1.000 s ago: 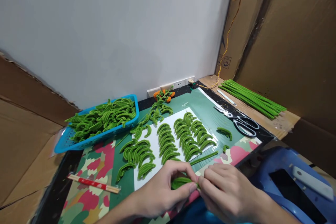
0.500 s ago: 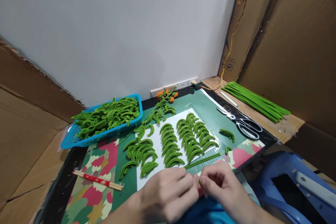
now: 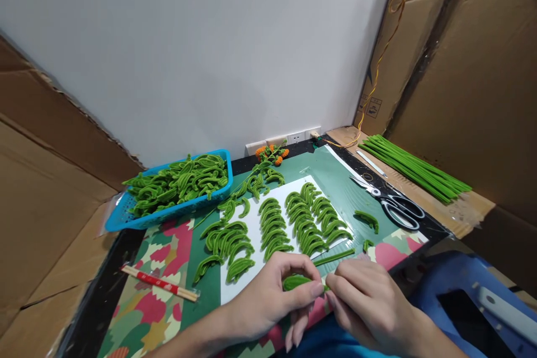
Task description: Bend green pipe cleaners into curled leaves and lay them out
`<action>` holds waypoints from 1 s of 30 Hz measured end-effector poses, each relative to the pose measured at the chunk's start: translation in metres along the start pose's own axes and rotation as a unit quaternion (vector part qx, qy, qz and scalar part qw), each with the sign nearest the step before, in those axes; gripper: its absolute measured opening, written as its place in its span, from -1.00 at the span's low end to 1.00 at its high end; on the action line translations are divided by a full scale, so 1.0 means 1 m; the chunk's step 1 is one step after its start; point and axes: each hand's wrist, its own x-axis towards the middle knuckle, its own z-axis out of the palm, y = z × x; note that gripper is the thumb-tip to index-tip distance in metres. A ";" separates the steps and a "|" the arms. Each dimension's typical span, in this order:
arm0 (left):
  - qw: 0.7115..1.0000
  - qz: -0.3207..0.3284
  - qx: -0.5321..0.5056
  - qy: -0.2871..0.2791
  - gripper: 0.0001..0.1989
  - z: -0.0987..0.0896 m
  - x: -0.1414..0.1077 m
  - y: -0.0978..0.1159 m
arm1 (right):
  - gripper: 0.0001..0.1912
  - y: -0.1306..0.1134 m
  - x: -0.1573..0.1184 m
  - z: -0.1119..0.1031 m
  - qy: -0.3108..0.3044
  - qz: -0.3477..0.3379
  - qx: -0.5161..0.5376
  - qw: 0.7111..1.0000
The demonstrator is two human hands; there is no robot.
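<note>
Between thumb and fingers, my left hand (image 3: 272, 296) pinches a green pipe-cleaner leaf (image 3: 296, 282). My right hand (image 3: 369, 299) is closed at the leaf's right tip, its fingertips touching the short green end there. Just behind the hands lies a straight green pipe cleaner (image 3: 334, 257). Rows of curved green pipe-cleaner leaves (image 3: 274, 229) cover a white sheet (image 3: 255, 210) in front of me. A loose curved leaf (image 3: 367, 220) and a small green piece (image 3: 367, 245) lie to the right of the sheet.
At the back left stands a blue basket (image 3: 109, 225) heaped with green pieces. Scissors (image 3: 392, 204), a white pen-like stick (image 3: 372, 164) and a bundle of green pipe cleaners (image 3: 415, 169) are on the right. Wrapped chopsticks (image 3: 159, 283) lie left; orange flowers (image 3: 272, 153) sit by the wall.
My left hand has turned, bringing the leaf into view between its fingers. My right hand has rolled over, its knuckles now facing up. The camera view has shifted slightly.
</note>
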 end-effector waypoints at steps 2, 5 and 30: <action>1.000 0.002 0.004 0.012 -0.49 0.001 -0.002 0.003 | -0.74 0.000 -0.001 0.003 0.002 -0.009 -0.005 1.000; 0.999 -0.002 0.013 0.033 -0.47 0.002 -0.005 0.008 | -0.72 -0.001 -0.003 0.007 0.009 -0.011 0.000 1.000; 0.900 0.179 0.379 0.124 -0.68 0.005 -0.007 0.010 | -0.52 -0.003 -0.002 0.014 0.031 0.334 0.261 0.905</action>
